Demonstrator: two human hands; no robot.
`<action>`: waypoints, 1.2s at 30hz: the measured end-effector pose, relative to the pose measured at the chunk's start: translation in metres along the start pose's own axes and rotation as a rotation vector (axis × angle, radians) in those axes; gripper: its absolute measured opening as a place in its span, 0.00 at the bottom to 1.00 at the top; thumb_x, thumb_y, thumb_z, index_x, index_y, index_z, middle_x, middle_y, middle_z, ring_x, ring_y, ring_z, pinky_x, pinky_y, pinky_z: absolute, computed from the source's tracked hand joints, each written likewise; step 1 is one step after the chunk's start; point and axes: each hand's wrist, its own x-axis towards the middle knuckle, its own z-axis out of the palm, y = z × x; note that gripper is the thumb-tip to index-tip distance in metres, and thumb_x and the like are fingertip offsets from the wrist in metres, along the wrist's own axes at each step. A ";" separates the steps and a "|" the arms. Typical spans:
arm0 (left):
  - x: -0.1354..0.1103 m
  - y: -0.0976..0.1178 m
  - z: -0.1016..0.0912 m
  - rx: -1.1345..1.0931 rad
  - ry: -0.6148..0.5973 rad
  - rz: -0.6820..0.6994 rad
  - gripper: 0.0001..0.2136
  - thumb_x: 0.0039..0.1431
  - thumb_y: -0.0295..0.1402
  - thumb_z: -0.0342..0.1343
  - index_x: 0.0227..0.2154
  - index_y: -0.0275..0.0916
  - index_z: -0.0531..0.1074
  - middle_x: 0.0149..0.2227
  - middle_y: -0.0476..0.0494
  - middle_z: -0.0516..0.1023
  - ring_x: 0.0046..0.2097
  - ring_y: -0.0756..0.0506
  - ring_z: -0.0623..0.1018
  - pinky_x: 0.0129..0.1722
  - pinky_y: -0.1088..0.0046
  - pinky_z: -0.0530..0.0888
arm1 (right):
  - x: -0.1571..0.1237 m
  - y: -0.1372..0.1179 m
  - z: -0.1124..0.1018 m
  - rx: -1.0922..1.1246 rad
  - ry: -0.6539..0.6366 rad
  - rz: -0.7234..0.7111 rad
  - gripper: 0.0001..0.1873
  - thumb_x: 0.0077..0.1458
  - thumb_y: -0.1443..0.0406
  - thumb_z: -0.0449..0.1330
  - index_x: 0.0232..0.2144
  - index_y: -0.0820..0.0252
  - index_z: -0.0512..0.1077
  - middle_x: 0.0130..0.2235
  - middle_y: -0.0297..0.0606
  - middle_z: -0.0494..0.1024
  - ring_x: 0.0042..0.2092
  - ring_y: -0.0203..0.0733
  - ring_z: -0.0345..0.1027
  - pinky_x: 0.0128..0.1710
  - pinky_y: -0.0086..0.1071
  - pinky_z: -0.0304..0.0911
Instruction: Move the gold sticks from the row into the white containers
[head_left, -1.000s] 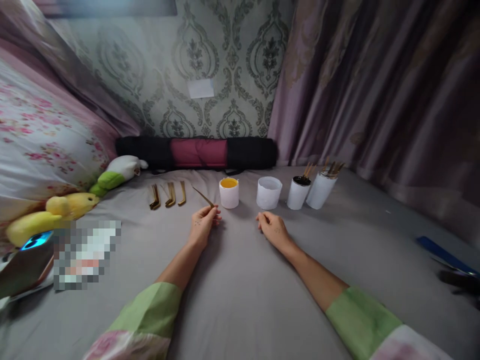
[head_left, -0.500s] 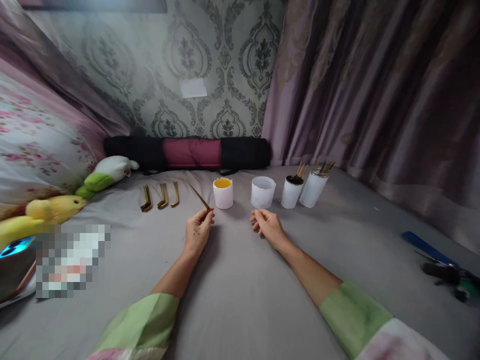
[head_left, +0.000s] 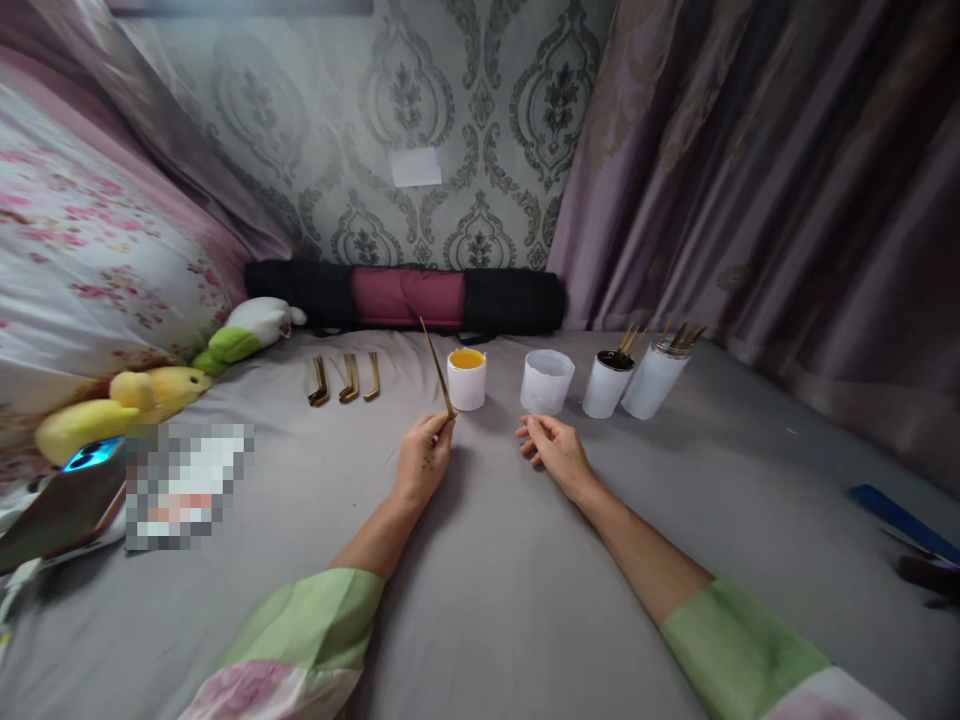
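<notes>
A thin brown stick (head_left: 436, 364) slants up from my left hand (head_left: 425, 455), its lower end pinched between thumb and fingers. To the stick's right stands a white cup with yellow inside (head_left: 466, 388). My right hand (head_left: 556, 452) hovers in front of a translucent white cup (head_left: 547, 388), fingers loosely curled and partly apart, with nothing visible in them. Farther right are a white cup with a dark inside (head_left: 600, 390) holding sticks and a taller white container (head_left: 652, 385) full of brown sticks. Left of my hands lie bent brown sticks (head_left: 349, 380) in small groups.
A black and maroon roll (head_left: 409, 298) lies against the wall. Plush toys (head_left: 161, 392), a phone (head_left: 64, 510) and a blurred-out packet (head_left: 187, 490) are on the left. A blue object (head_left: 900, 515) lies at far right on the grey sheet (head_left: 480, 600).
The view has shifted, so the scene sits farther right. The stick in my left hand now stands more upright and nearer the yellow cup. My right hand keeps much the same pose.
</notes>
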 end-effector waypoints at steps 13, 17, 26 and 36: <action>-0.006 0.001 0.001 0.155 -0.080 0.105 0.11 0.55 0.34 0.48 0.38 0.47 0.73 0.37 0.43 0.72 0.38 0.47 0.70 0.40 0.75 0.63 | 0.000 0.001 0.001 0.029 -0.022 -0.060 0.19 0.50 0.54 0.51 0.38 0.63 0.68 0.36 0.43 0.75 0.28 0.34 0.69 0.22 0.26 0.63; -0.007 0.003 0.001 0.128 -0.092 0.076 0.11 0.54 0.35 0.48 0.37 0.48 0.73 0.38 0.44 0.72 0.41 0.46 0.69 0.44 0.73 0.62 | -0.001 0.002 0.001 0.037 -0.031 -0.062 0.19 0.50 0.54 0.51 0.38 0.63 0.68 0.36 0.43 0.74 0.29 0.35 0.69 0.24 0.27 0.65; -0.008 0.002 0.001 0.249 -0.144 0.228 0.13 0.55 0.32 0.47 0.41 0.48 0.72 0.40 0.42 0.71 0.43 0.45 0.68 0.46 0.71 0.62 | -0.003 -0.004 0.005 0.074 -0.044 -0.071 0.19 0.48 0.55 0.54 0.37 0.63 0.68 0.34 0.43 0.74 0.30 0.36 0.69 0.25 0.29 0.66; -0.009 0.006 0.002 0.481 -0.273 0.370 0.15 0.57 0.28 0.42 0.45 0.44 0.68 0.42 0.39 0.70 0.44 0.44 0.67 0.45 0.69 0.62 | -0.009 -0.012 0.010 0.163 -0.104 -0.130 0.17 0.48 0.57 0.56 0.39 0.62 0.67 0.38 0.43 0.74 0.35 0.39 0.70 0.29 0.32 0.68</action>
